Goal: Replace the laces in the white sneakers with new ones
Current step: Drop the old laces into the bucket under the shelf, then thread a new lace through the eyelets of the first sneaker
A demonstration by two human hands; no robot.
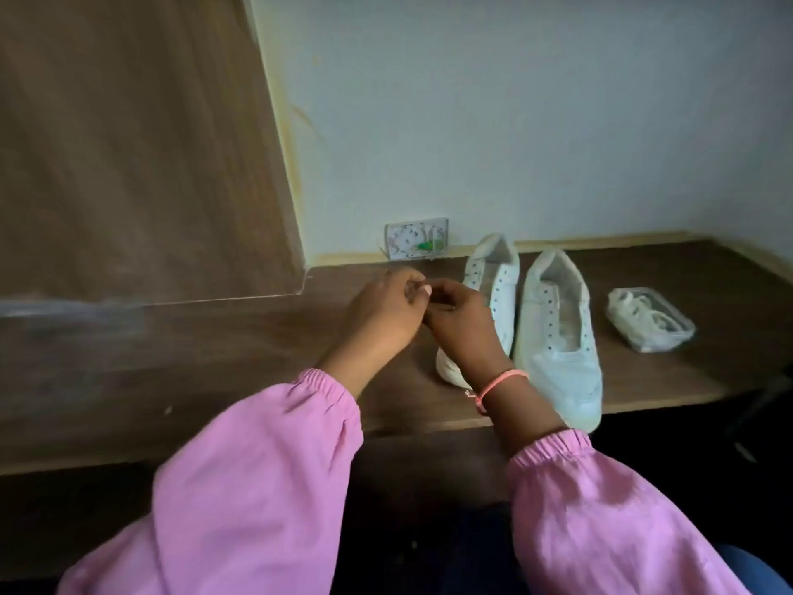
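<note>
Pink elastic-cuffed sleeves [274, 457], coral wrist cord [497, 382]

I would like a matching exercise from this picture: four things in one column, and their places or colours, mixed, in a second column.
Things:
1. sleeves
2. packet of laces
3. wristband
4. socket plate

Descriptions:
A. on the wall, at the back of the desk
B. pink, loose
C. right of both sneakers
D. orange, on the right wrist

Pairs: 1-B, 2-C, 3-D, 4-A

Head view, down over wooden desk [240, 362]
</note>
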